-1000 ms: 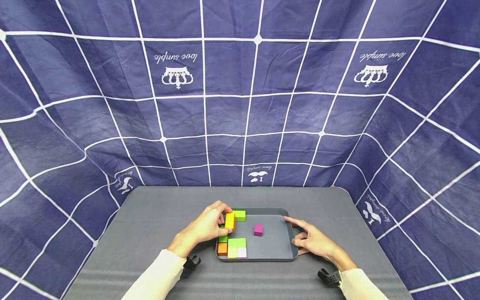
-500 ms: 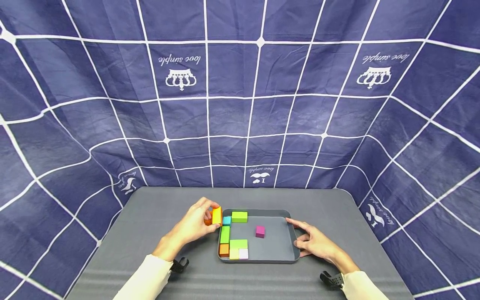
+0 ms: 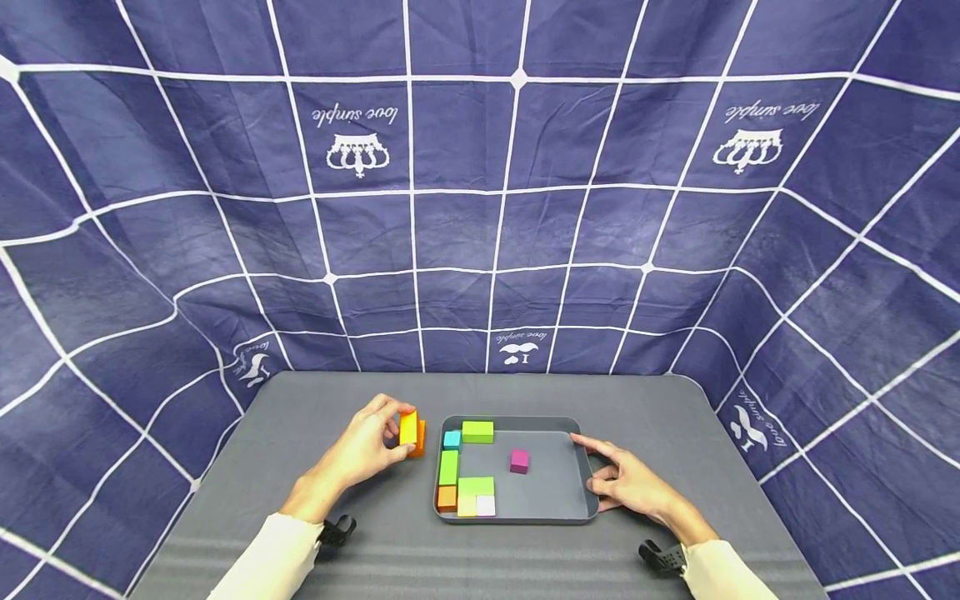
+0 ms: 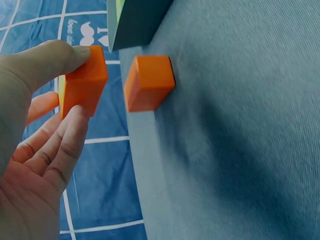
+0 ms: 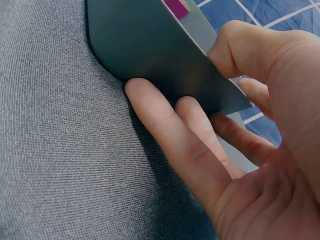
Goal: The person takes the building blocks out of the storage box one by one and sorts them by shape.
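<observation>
My left hand [image 3: 367, 446] pinches an orange-and-yellow block [image 4: 90, 77] between thumb and fingers, raised left of the grey tray [image 3: 540, 521]. Close beside it a second orange block [image 4: 150, 82] stands on the table; in the head view the held block partly covers it. My right hand [image 3: 626, 479] grips the tray's right side, thumb bent over the rim and fingers against the outer wall. Inside the tray are a cyan cube [image 3: 452, 440], green blocks [image 3: 477, 432], an orange block [image 3: 447, 499], a yellow cube [image 3: 467, 506], a white cube [image 3: 486, 506] and a magenta cube [image 3: 519, 461].
Grey cloth covers the table [image 3: 525, 558]. A blue curtain [image 3: 465, 233] with white grid lines hangs behind it and along both sides. Most blocks line the tray's left part; the magenta cube stands apart near its middle.
My left hand has carried the orange-and-yellow block leftward, from above the tray's left side to beyond its edge. The cyan cube has come into sight. My right hand stays on the tray.
</observation>
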`<state>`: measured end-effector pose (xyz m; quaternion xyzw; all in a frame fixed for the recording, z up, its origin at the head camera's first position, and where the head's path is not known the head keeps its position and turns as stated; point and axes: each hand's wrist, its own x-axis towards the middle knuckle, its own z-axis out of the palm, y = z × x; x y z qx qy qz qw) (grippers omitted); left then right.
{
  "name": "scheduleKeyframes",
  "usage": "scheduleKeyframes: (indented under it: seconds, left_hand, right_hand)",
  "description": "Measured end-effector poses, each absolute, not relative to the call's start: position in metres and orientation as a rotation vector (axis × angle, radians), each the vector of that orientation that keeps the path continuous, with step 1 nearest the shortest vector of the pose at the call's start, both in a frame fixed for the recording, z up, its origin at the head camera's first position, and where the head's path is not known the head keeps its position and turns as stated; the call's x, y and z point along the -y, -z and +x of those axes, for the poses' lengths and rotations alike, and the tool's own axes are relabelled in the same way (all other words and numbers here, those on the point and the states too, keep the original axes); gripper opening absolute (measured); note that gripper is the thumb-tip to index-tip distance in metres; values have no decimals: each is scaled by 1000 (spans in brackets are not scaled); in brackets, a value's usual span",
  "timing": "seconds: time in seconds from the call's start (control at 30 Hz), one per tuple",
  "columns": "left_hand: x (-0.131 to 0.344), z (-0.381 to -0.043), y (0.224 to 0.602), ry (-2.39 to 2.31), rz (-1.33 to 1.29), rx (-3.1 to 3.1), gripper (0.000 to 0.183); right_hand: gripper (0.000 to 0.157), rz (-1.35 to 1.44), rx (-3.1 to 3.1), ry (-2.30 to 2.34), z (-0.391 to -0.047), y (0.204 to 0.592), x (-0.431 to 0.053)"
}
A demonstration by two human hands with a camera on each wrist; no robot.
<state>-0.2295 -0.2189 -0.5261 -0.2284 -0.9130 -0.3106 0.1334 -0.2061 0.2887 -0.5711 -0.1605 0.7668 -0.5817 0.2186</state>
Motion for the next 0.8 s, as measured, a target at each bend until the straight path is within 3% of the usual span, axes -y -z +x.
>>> scheduleKeyframes:
  seconds: [0.8]
  left_hand:
    - [256, -233, 546, 912, -525, 2735, 56]
  right_hand:
    - [88, -436, -2084, 1654, -206, 574, -290]
